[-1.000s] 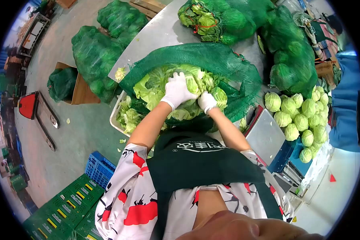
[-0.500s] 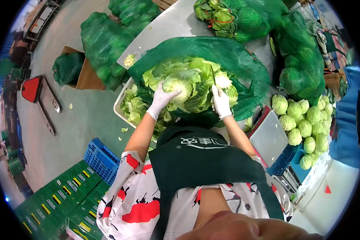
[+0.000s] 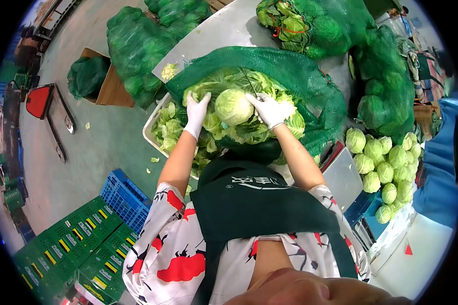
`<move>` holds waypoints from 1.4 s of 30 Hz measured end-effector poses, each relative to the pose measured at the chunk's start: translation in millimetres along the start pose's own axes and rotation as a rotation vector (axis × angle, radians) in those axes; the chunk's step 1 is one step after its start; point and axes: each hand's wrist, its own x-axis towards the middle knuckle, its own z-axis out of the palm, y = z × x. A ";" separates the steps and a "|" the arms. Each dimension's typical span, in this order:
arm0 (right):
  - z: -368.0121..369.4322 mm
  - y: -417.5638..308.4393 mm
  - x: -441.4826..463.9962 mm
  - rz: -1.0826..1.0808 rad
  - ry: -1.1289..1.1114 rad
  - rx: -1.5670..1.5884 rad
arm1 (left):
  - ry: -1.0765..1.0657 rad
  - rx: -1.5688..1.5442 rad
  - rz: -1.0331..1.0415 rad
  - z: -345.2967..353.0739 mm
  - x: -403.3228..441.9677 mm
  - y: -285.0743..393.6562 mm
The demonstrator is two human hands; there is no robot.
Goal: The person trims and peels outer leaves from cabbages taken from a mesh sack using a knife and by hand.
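A trimmed pale green cabbage [image 3: 232, 108] sits among loose outer leaves on an opened green mesh bag [image 3: 320, 101]. To its left is my gloved left hand [image 3: 196, 111], thumb and fingers apart against the leaves, a gap between it and the cabbage. My gloved right hand [image 3: 267, 110] is closed round a knife [image 3: 248, 80], whose thin blade points up and away from me. The fingertips of that hand touch the cabbage's right side. The knife's handle is hidden in the glove.
A white crate [image 3: 150, 133] of leaves stands at the left below the metal table [image 3: 208, 38]. Full mesh bags [image 3: 336, 30] lie at the back, and a pile of trimmed cabbages [image 3: 387, 168] is at the right beside a scale [image 3: 341, 175]. Green crates [image 3: 61, 244] are stacked lower left.
The cabbage has come free of its outer leaves and shows as a round head. My left hand has shifted left off it, and my right hand has moved left to its side with the knife.
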 end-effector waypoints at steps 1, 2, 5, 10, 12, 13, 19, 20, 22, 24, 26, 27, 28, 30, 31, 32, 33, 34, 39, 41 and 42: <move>-0.2 -5.2 -0.1 0.009 0.000 -0.034 | 0.091 0.317 0.161 -5.5 -12.6 2.1; -0.4 -9.5 0.4 0.017 -0.016 -0.086 | 0.047 0.328 0.230 -14.1 -31.9 23.6; 8.1 -3.0 3.6 -0.085 0.057 -0.247 | 0.066 0.577 0.589 -12.5 -78.3 35.2; 9.0 -4.3 -3.3 -0.336 0.008 -0.505 | -0.161 0.252 0.137 20.3 -85.9 36.8; 5.4 -24.5 -11.2 -0.412 -0.072 -0.681 | -0.173 0.275 0.097 20.9 -76.3 45.5; 6.2 -28.2 -12.6 -0.449 -0.112 -0.767 | -0.204 0.294 0.101 19.4 -72.7 45.1; 7.0 -21.4 40.0 -0.543 -0.221 -0.866 | -0.305 0.291 0.088 12.5 -53.3 34.9; 0.4 -7.1 69.6 -0.605 -0.240 -0.914 | -0.318 0.250 0.107 11.5 -53.9 28.5; -10.5 -38.7 73.6 -0.256 -0.249 -0.721 | -0.337 0.170 0.153 9.1 -53.2 14.0; -10.8 -9.5 99.6 -0.454 -0.134 -0.676 | -0.333 0.152 0.141 -2.0 -56.6 1.6; -6.7 -16.2 84.7 -0.463 -0.161 -0.603 | -0.276 0.188 0.194 -16.5 -66.6 -11.1; -0.3 -21.1 69.7 -0.470 -0.160 -0.546 | -0.292 -0.005 -0.035 -24.0 -77.0 -8.1; 6.0 -21.0 54.8 -0.515 -0.141 -0.472 | -0.304 -0.197 -0.263 -33.4 -89.4 1.8; 19.0 -31.3 20.1 -0.502 -0.124 -0.457 | -0.319 -0.504 -0.588 -38.6 -100.7 -5.0; 24.1 -29.0 12.2 -0.468 -0.125 -0.483 | -0.343 -0.637 -0.614 -39.6 -103.0 -6.0; 26.8 -29.1 4.1 -0.439 -0.137 -0.486 | -0.368 -0.771 -0.631 -39.1 -102.8 -5.6; 24.9 -32.3 -1.7 -0.396 -0.130 -0.497 | -0.393 -0.907 -0.643 -37.2 -101.5 -5.0; 21.3 -35.6 -7.1 -0.353 -0.125 -0.508 | -0.304 -0.875 -0.646 -31.3 -95.7 -6.2; -18.6 13.7 35.2 -0.226 0.031 -0.457 | -0.237 -0.507 -0.312 -23.1 -76.9 9.3; -25.6 18.1 29.5 -0.213 0.143 -0.396 | -0.289 -0.328 -0.002 -16.0 -75.5 6.3; -24.9 13.7 11.9 -0.183 0.208 -0.341 | -0.293 -0.173 0.097 -16.3 -75.5 28.4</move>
